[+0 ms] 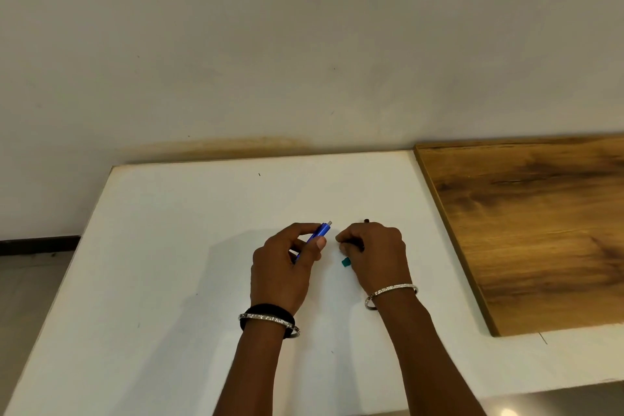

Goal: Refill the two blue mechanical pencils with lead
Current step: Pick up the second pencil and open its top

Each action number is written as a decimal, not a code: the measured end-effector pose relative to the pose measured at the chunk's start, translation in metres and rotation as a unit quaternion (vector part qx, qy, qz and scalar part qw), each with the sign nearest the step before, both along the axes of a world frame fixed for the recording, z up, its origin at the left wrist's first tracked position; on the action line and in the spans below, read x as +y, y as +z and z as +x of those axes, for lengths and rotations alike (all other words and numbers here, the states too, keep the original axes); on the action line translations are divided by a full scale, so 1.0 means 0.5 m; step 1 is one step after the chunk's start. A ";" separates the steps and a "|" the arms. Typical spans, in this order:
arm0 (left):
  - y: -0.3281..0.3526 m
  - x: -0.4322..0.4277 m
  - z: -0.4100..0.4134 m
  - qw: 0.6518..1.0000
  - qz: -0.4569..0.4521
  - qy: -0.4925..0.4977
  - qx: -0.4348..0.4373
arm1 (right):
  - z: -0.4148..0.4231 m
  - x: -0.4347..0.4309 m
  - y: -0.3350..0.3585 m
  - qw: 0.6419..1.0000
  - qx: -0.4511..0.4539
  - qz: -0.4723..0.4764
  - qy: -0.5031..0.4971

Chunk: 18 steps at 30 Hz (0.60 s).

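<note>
White table (202, 246): hands mid-surface, edges well apart.

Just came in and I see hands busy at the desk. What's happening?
A person at a white table holds a blue mechanical pencil in the left hand, its metal end pointing up and away. The right hand pinches something small and dark beside it, with a small teal piece showing under the fingers. Only one pencil is visible.
</note>
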<state>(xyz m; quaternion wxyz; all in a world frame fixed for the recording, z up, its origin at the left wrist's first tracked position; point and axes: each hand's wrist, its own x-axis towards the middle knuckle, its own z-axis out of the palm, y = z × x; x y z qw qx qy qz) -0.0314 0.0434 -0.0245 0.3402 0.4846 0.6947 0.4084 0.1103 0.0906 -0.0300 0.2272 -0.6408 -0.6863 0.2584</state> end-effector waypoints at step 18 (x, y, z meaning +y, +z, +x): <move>0.001 -0.004 -0.003 1.000 -0.010 -0.015 -0.001 | 0.004 -0.001 0.033 0.937 0.324 -0.111 -0.061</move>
